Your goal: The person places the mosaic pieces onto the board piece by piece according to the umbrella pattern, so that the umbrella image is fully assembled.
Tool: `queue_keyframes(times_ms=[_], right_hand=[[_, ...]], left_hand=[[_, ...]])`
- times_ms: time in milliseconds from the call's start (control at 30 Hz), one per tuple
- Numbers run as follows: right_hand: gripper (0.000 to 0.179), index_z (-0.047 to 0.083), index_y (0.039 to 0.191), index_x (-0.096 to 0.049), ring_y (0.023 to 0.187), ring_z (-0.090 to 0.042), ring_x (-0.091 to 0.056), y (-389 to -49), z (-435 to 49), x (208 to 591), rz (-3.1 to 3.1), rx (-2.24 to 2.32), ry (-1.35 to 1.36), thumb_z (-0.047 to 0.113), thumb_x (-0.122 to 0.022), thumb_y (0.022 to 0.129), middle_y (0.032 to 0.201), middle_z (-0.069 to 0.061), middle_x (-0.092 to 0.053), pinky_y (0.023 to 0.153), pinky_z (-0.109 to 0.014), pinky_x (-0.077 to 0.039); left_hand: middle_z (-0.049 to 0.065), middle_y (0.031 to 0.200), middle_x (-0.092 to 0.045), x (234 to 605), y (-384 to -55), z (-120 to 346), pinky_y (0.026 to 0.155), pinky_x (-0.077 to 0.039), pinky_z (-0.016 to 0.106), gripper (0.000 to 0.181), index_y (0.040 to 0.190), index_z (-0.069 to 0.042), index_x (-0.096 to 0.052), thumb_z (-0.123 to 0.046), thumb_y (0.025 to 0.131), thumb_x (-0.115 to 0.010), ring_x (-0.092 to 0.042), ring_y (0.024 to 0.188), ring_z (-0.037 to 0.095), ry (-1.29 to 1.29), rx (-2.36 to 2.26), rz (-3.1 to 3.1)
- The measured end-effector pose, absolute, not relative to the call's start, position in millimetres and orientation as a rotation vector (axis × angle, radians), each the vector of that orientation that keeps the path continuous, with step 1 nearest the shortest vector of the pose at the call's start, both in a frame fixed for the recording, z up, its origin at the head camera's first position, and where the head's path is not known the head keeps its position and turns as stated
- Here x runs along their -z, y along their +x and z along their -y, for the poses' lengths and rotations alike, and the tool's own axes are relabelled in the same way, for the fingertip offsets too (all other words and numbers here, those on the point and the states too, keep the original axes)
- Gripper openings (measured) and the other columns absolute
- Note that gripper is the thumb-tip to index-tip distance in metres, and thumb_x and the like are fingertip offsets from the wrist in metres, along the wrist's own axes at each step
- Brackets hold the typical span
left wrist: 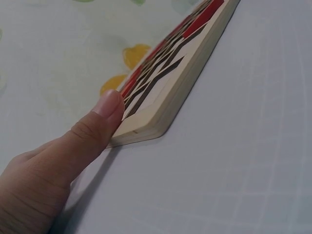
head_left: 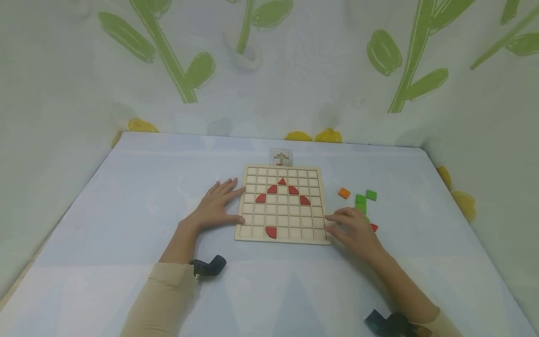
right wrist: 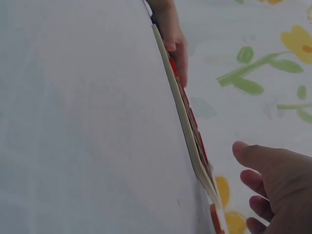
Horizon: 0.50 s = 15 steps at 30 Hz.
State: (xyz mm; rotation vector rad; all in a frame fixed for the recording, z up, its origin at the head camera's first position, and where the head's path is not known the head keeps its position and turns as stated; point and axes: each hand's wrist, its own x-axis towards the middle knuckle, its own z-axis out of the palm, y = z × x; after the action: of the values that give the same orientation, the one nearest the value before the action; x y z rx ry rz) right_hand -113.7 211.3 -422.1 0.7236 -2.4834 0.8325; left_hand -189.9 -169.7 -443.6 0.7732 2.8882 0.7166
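A wooden grid board [head_left: 282, 241] lies on the table, with a red triangle [head_left: 282, 181] and several red quarter-circle pieces [head_left: 271, 232] in its cells. My left hand [head_left: 219, 204] spreads flat at the board's left side, thumb and fingertips at the edge. In the left wrist view its thumb [left wrist: 95, 129] rests on the board's corner. Beside the board's lower right edge is my right hand [head_left: 353, 231]. Its thumb and fingers stand apart in the right wrist view, and nothing shows between them. A small pattern card [head_left: 281, 157] sits at the board's top edge.
Right of the board lie an orange square [head_left: 344, 193], several green squares [head_left: 371, 194] and a red piece [head_left: 374, 227], the last partly hidden by the right hand. A pale cloth [head_left: 168, 159] covers the table. A leaf-patterned sheet [head_left: 294, 79] hangs behind it.
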Motion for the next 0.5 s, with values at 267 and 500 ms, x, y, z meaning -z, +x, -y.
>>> queue_keyframes(times_ms=[267, 500], right_hand=[[0.034, 0.008, 0.092, -0.074, 0.095, -0.013, -0.049, -111, -245, 421, 2.538, -0.878, 0.756, -0.003, -0.084, 0.061, 0.097, -0.003, -0.065, 0.079, -0.009, -0.038], [0.030, 0.008, 0.092, -0.074, 0.093, -0.008, -0.050, -110, -273, 415, 2.646, -0.832, 0.722, -0.003, -0.081, 0.065, 0.097, -0.003, -0.064, 0.078, -0.003, -0.039]], left_hand=[[0.008, 0.157, -0.021, 445, -190, 165, 0.119, -0.004, 0.045, 0.092, 0.147, -0.020, -0.036, -0.061, 0.072, -0.070, -0.013, 0.146, 0.026, 0.795, -0.726, -2.883], [0.010, 0.157, -0.021, 439, -188, 167, 0.119, -0.005, 0.046, 0.092, 0.147, -0.018, -0.036, -0.060, 0.073, -0.069, -0.013, 0.146, 0.027, 0.775, -0.673, -2.899]])
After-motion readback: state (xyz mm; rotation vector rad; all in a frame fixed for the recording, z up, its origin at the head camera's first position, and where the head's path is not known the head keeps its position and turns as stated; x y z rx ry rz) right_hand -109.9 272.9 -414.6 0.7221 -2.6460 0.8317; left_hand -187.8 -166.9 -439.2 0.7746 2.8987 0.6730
